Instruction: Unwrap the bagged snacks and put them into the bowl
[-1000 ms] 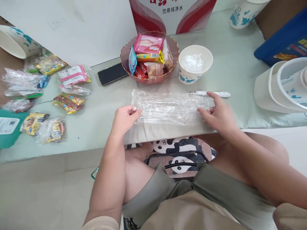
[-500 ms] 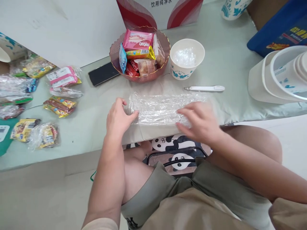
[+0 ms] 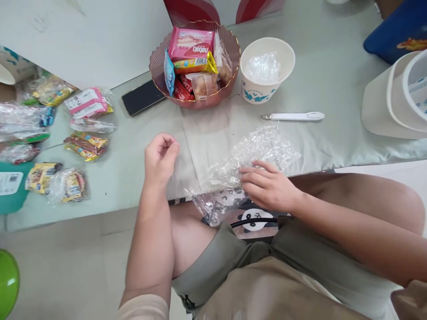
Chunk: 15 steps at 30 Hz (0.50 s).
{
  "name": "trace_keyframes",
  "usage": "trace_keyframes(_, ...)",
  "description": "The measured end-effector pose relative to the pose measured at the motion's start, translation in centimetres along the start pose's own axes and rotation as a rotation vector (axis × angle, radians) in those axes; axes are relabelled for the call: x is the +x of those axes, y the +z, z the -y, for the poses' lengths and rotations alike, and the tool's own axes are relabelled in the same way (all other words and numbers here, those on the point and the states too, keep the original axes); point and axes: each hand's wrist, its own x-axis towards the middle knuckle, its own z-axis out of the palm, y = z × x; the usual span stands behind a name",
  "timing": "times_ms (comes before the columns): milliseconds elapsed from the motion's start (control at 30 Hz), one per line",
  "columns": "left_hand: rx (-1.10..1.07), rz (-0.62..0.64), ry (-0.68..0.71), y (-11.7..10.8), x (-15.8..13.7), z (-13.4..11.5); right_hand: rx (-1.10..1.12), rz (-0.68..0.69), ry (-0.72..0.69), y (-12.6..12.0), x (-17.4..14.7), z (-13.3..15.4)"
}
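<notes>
A crumpled clear plastic bag (image 3: 247, 155) lies slantwise at the table's front edge, its lower corner hanging over the edge. My right hand (image 3: 267, 184) rests on the bag with its fingers stretched out. To the left of the bag, my left hand (image 3: 162, 158) is closed, thumb against the fingers. Whatever it may pinch is hidden or too small to make out. Beyond the bag lies a white craft knife (image 3: 293, 116) with a short metal tip. Behind it stands a paper cup (image 3: 258, 91) with crumpled clear plastic inside.
A pink glass bowl (image 3: 200, 103) of wrapped snacks stands at the back, beside a dark phone (image 3: 142, 98). Bagged snacks (image 3: 88, 104) lie to the left. White plastic tubs (image 3: 380, 102) and a blue package (image 3: 393, 38) stand at the right.
The plastic bag has gone from lying flat and straight to slanted and bunched, a corner now over the edge. My left hand has closed and come away from it; my right fingers have settled on it.
</notes>
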Motion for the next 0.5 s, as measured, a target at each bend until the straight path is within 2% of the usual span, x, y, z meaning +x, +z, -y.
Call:
trace_keyframes(67,-0.065,0.221,-0.05,0.5,-0.3,-0.6,0.266,-0.049,0.022,-0.7,-0.1,-0.7)
trace_keyframes(133,-0.116,0.503,-0.129,1.4,-0.8,-1.5,0.589,-0.117,0.137,-1.9,0.1,-1.3)
trace_keyframes(233,-0.157,0.9,-0.24,3.4,-2.0,-2.6,0.988,-0.228,0.416,-3.9,0.9,-1.6)
trace_keyframes(300,-0.172,1.016,-0.208,4.9,-2.6,-2.7,1.131,-0.282,0.613,-4.7,1.6,-1.6)
trace_keyframes(333,-0.166,0.983,-0.122,5.7,-2.8,-2.6,1.181,-0.301,0.697,-5.0,1.9,-1.6)
trace_keyframes(433,-0.028,0.558,0.251,7.6,-3.0,-2.3,1.294,-0.322,0.841,-5.0,2.6,-1.2)
trace_keyframes(500,0.052,0.359,0.418,8.1,-2.8,-2.5,1.369,-0.319,0.852,-4.9,2.9,-0.7)
